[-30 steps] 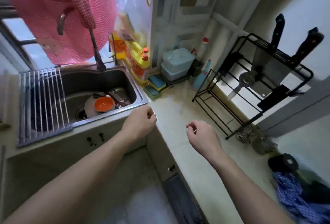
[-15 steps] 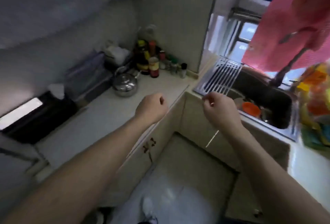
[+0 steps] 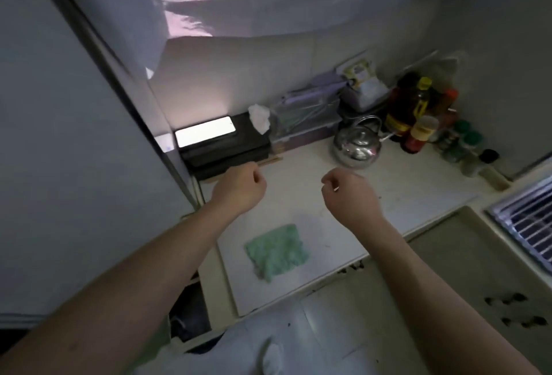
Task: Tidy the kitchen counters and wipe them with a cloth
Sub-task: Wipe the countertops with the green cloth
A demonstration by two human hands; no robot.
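Note:
A green cloth (image 3: 276,255) lies flat on the pale counter (image 3: 412,195) near its front edge. My left hand (image 3: 239,188) hovers above the counter beyond the cloth, its fingers curled in and holding nothing. A little to the right, my right hand (image 3: 349,195) is curled the same way over the counter's middle, also holding nothing. Neither hand touches the cloth.
A steel kettle (image 3: 357,146), oil and sauce bottles (image 3: 418,117) and spice jars (image 3: 463,141) crowd the back right corner. A clear storage box (image 3: 307,114) and a black box (image 3: 227,153) with a lit phone (image 3: 204,132) line the back wall. A drying rack (image 3: 528,225) sits at the right, a tall white panel (image 3: 59,135) at the left.
The view has swung left from the sink to this counter section, bringing the green cloth into sight. Both hands have kept the same curled pose.

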